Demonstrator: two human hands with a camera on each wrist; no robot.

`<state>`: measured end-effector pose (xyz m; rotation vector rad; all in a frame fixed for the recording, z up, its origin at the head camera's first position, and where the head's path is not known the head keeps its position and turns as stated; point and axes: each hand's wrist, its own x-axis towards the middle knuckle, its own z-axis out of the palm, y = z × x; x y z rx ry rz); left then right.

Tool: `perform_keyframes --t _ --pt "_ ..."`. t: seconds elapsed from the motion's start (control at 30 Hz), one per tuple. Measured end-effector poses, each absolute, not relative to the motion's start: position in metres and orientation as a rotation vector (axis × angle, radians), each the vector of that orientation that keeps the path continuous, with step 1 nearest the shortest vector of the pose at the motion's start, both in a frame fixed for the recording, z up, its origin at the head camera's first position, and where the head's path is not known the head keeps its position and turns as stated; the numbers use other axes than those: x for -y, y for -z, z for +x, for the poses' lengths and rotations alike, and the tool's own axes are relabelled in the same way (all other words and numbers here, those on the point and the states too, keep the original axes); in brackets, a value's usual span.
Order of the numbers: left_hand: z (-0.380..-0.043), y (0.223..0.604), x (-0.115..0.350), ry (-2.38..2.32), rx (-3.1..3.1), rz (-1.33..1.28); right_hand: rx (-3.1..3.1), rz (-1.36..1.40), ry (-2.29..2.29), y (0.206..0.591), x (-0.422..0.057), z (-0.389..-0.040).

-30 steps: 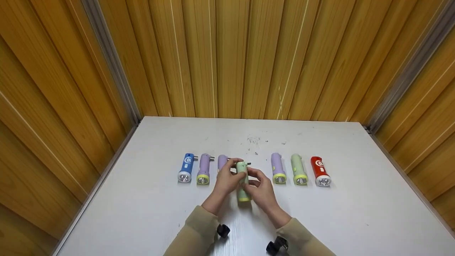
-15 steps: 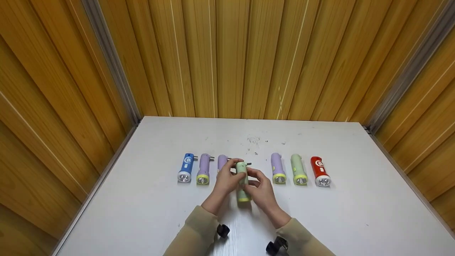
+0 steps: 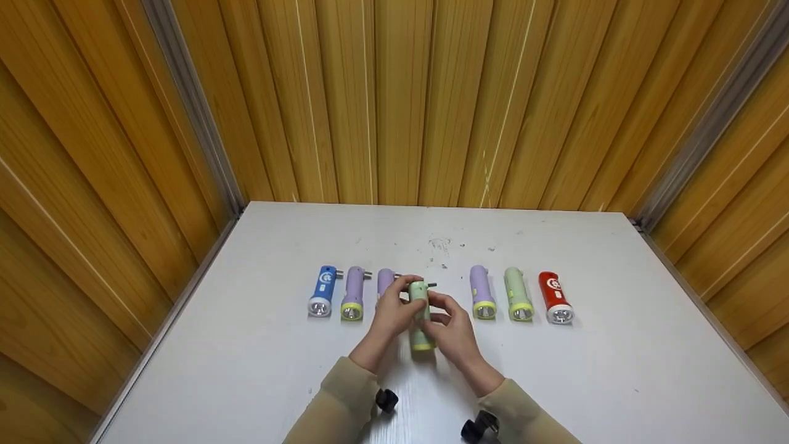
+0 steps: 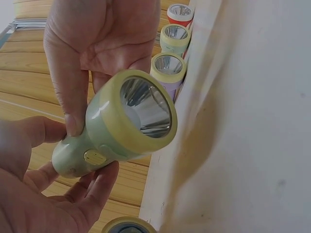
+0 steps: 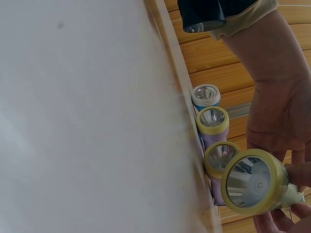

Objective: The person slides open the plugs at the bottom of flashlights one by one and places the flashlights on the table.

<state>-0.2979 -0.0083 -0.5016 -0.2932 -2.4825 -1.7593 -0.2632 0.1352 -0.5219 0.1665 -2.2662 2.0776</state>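
Both hands hold a light green flashlight (image 3: 421, 338) with a yellow head, low in the middle of the head view. My left hand (image 3: 392, 313) grips its tail end, thumb on top. From the other side my right hand (image 3: 455, 330) pinches the body nearer the head. Dark plug prongs (image 3: 432, 285) stick out to the right at the tail. In the left wrist view the flashlight's yellow switch (image 4: 95, 157) shows, and its lens (image 4: 146, 107) looks unlit. A purple flashlight (image 3: 386, 279) lies partly hidden behind my left hand.
Left of the hands lie a blue flashlight (image 3: 324, 290) and a purple one with prongs out. To the right lie another purple flashlight (image 3: 482, 291), a green flashlight (image 3: 519, 293) and a red flashlight (image 3: 555, 296). They rest on a white table (image 3: 246, 345) with wood-look walls around.
The green flashlight has turned very slightly in the hands, its prongs reaching a touch farther right. Both hands keep their grip and place, and the other flashlights stay put.
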Motion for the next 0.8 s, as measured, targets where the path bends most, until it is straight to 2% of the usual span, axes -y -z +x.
perform_keyframes --t 0.8 --pt "-0.2985 0.5039 0.0074 1.784 2.476 -0.267 2.278 0.183 -2.076 0.5226 -0.1359 -0.2632"
